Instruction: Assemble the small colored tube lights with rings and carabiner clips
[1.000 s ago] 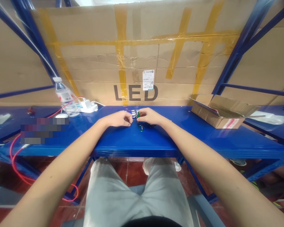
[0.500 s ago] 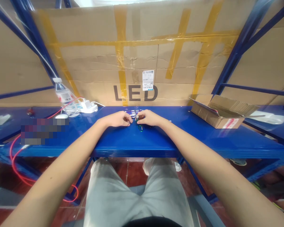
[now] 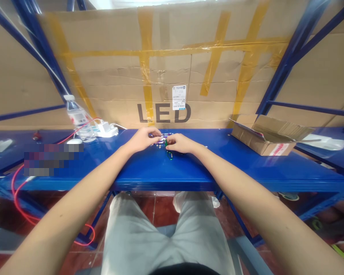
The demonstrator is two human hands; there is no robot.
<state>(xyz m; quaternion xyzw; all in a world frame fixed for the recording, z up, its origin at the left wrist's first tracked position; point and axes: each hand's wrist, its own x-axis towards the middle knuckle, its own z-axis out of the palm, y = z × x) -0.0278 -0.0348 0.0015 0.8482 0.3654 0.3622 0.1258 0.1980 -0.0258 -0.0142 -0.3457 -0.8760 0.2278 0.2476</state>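
Note:
My left hand (image 3: 143, 138) and my right hand (image 3: 180, 143) meet over the middle of a blue metal shelf (image 3: 166, 172). Between them lies a small heap of shiny metal parts (image 3: 161, 139) with blue and purple tints. The left hand reaches onto the heap with fingers curled and pinched. With closed fingers my right hand holds a small green piece (image 3: 166, 143); a green ring-shaped clip (image 3: 169, 154) lies just below it on the shelf. The parts are too small to name.
A plastic water bottle (image 3: 79, 118), a white power strip (image 3: 106, 129) with a red cable (image 3: 20, 187) and a white mouse (image 3: 74, 141) sit at the left. An open cardboard box (image 3: 268, 135) stands at the right. Taped cardboard marked LED (image 3: 163, 76) closes the back.
My left hand has lifted and moved back and right onto the heap of small parts. My right hand has stayed nearly in place.

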